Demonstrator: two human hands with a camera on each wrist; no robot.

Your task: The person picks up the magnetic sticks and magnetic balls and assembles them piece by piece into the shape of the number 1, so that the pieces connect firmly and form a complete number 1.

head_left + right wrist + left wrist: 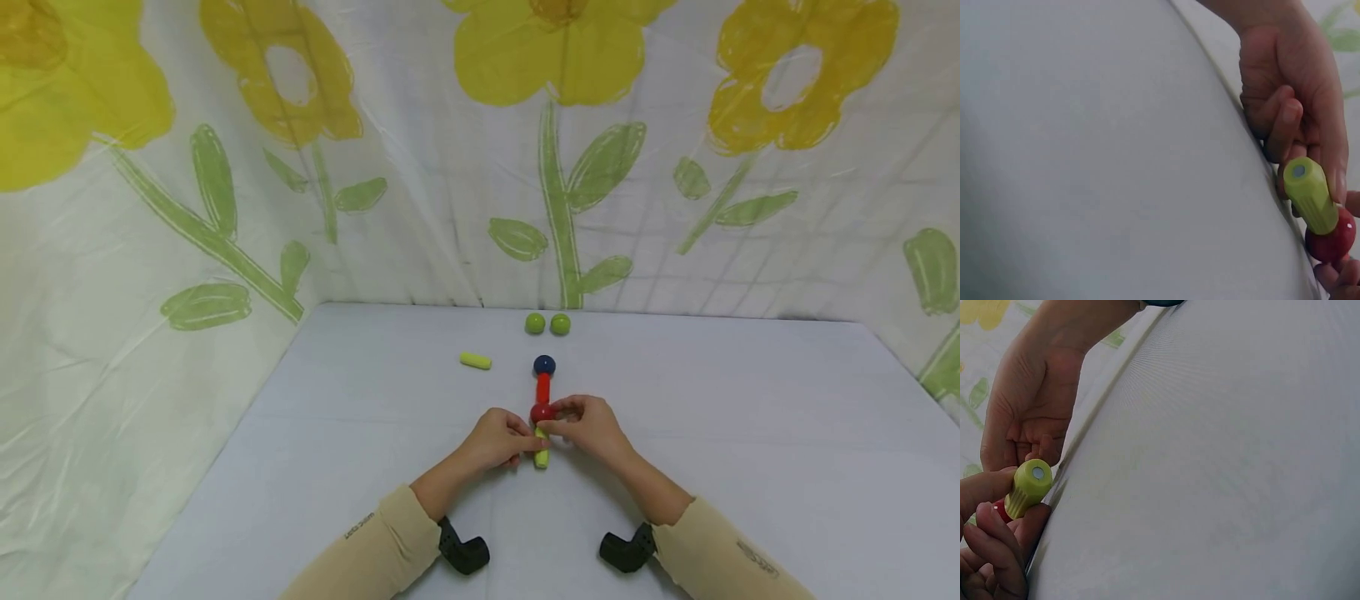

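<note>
My left hand [495, 440] pinches a yellow-green magnetic stick [542, 458] between thumb and fingers. Opposite it, my right hand [588, 423] grips a red ball [540, 413] at the stick's far end. In the right wrist view, the ball [1331, 239] touches the stick [1312, 199], whose free end bears a grey metal disc. That same disc end of the stick [1030, 484] faces the camera in the left wrist view. Beyond the red ball, a red stick [543, 388] runs in line to a dark blue ball [544, 365].
Two green balls [535, 323] sit side by side near the back edge of the white table [712, 417]. Another yellow-green stick [476, 361] lies left of the blue ball. A flower-printed sheet [420, 208] hangs behind. Black devices [463, 546] are strapped at both wrists.
</note>
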